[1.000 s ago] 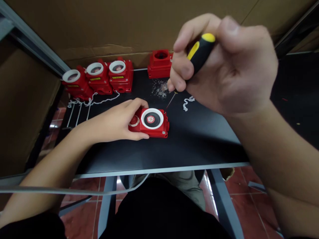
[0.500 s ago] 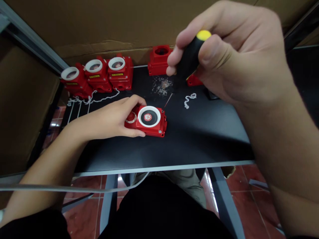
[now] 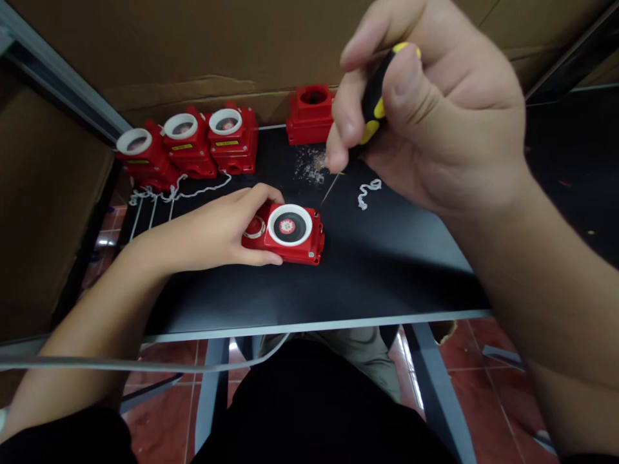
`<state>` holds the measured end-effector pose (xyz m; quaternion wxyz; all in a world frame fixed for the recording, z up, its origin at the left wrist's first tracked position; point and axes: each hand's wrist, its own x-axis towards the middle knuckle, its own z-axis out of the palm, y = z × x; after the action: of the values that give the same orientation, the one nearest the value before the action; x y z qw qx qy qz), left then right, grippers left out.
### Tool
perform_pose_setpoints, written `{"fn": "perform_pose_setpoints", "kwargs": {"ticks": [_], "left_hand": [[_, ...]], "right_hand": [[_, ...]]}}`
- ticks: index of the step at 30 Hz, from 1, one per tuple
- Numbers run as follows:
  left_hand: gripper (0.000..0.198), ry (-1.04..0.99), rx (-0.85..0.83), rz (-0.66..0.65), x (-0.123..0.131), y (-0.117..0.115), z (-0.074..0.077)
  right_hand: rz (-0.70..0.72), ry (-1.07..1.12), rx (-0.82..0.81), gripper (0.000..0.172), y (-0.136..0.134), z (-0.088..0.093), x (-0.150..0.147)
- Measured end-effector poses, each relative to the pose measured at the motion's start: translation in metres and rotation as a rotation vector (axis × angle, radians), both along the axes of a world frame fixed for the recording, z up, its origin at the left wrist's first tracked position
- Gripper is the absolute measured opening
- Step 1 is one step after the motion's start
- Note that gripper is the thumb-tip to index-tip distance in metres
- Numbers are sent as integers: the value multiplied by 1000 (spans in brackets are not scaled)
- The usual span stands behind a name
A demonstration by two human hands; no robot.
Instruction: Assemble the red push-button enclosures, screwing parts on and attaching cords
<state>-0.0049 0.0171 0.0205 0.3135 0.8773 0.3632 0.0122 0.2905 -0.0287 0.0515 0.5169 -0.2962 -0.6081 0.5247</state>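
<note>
My left hand [image 3: 227,227] grips one end of a red alarm unit [image 3: 300,253] lying on the black tabletop, its thumb and fingers on opposite sides. The unit carries a white-rimmed black round horn and, partly under my hand, a red round lens. Raised above it, my right hand [image 3: 435,109] is closed round the black-and-yellow handle of a screwdriver [image 3: 374,103]. Its thin shaft slants down to the unit's far right corner, where the tip is at or very near a screw hole; contact is too small to tell.
Several red alarm units [image 3: 233,138] with white-rimmed horns stand in a row at the back left, with white cord [image 3: 206,190] before them. Another red housing [image 3: 312,116] stands at the back centre. Pale shavings [image 3: 312,166] and a curled white strip [image 3: 365,193] lie on the tabletop.
My right hand has shifted and its grip on the screwdriver handle has turned, showing more yellow. The left hand and the alarm unit have stayed in place.
</note>
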Motion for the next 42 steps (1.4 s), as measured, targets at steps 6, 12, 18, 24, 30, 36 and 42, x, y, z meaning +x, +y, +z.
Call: {"fn": "perform_pose_setpoints", "kwargs": {"ticks": [6,12,18,24,30,36,42], "left_hand": [[88,14,-12,5,2,1,0],[85,14,-3,-4,2,0,0],[85,-1,2,-12,2,0,0],[82,1,3,-7,1,0,1],[84,-4,6,-10,1,0,-1],[86,-5,3,-6,1,1,-3],[86,-10,0,-7,1,2,-4]], "right_hand": [[22,87,-76,61,12,6,-10],[31,-6,-6,36,-2,8,8],[10,-21,56,27,-5,5,7],[-12,147,-129,61,14,3,-12],[-76,123,-28,46,17,-13,-13],[-85,18,153,18,2,-2,-7],[-79,14,-3,20,1,7,-4]]}}
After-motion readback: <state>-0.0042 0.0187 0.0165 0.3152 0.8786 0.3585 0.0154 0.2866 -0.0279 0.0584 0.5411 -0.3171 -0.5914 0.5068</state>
